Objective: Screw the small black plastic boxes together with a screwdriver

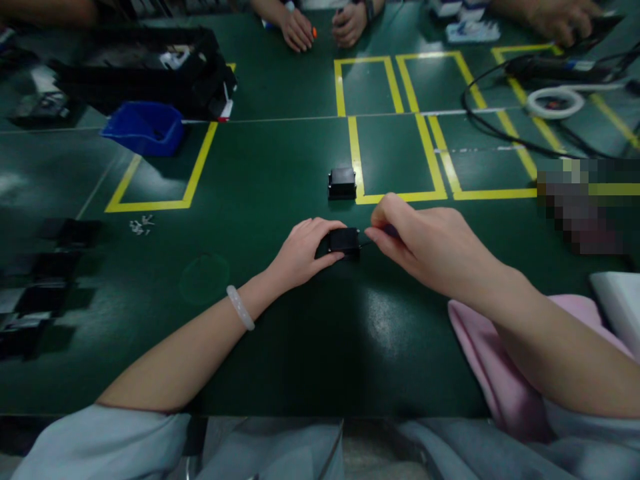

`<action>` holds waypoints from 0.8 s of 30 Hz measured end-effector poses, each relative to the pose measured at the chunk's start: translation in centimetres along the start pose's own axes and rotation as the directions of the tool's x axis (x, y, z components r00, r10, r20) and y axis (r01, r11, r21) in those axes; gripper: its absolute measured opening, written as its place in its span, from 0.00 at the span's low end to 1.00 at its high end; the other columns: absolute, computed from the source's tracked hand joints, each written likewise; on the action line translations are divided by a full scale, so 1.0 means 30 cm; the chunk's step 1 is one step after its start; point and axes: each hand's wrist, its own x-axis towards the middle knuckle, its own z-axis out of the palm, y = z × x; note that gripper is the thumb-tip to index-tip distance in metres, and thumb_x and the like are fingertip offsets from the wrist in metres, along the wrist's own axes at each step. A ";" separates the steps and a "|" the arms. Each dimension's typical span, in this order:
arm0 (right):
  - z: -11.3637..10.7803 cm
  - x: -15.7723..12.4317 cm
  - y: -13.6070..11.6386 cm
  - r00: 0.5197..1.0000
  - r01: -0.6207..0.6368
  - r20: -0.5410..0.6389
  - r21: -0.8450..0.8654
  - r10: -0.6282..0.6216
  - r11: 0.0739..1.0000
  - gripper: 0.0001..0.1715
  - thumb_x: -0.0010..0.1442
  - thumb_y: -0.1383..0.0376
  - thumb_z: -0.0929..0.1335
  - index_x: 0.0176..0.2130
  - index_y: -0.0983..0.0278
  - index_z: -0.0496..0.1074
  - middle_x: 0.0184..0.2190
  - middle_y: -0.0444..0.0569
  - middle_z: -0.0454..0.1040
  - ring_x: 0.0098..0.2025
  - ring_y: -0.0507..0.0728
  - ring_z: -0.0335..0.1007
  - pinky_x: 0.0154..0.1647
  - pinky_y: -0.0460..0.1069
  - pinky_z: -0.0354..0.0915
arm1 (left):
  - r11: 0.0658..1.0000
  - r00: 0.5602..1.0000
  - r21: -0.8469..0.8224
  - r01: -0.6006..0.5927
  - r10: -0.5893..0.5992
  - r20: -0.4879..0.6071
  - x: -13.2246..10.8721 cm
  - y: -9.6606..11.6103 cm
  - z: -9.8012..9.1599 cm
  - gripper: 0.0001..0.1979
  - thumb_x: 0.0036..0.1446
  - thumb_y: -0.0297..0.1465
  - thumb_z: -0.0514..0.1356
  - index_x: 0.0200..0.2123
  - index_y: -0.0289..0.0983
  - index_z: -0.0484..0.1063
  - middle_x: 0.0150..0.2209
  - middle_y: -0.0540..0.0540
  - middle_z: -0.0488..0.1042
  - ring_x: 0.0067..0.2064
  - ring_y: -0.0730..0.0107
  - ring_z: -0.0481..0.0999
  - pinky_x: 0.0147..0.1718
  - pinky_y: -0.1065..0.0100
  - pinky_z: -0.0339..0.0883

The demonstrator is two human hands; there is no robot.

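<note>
A small black box (345, 241) lies on the green tabletop in front of me. My left hand (311, 250) is closed around its left end, thumb on the near side and fingers on the far side. Just to the right, my right hand (407, 230) pinches a thin dark rod-like tool (365, 243), mostly hidden by the fingers; its end reaches the box's right side. Whether it touches the box is too small to tell. Slightly farther away sits a second black box (343, 183), apart from both hands.
Loose small screws (143, 225) lie at the left, near several blurred black boxes (45, 273). Behind them stand a blue bin (145, 130) and a large black tray (135, 83). A pink cloth (480, 347) lies under my right forearm. Another person's hands (299, 30) rest across the table.
</note>
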 end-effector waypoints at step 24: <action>-0.006 0.002 -0.007 0.999 0.039 -0.015 0.026 -0.038 0.999 0.09 0.68 0.60 0.60 0.40 0.63 0.64 0.27 0.44 0.73 0.25 0.51 0.66 0.25 0.46 0.49 | 1.000 1.000 -0.004 -0.010 0.010 -0.002 -0.004 0.001 -0.001 0.19 0.65 0.37 0.60 0.57 0.38 0.64 0.53 0.43 0.73 0.55 0.59 0.71 0.57 0.56 0.62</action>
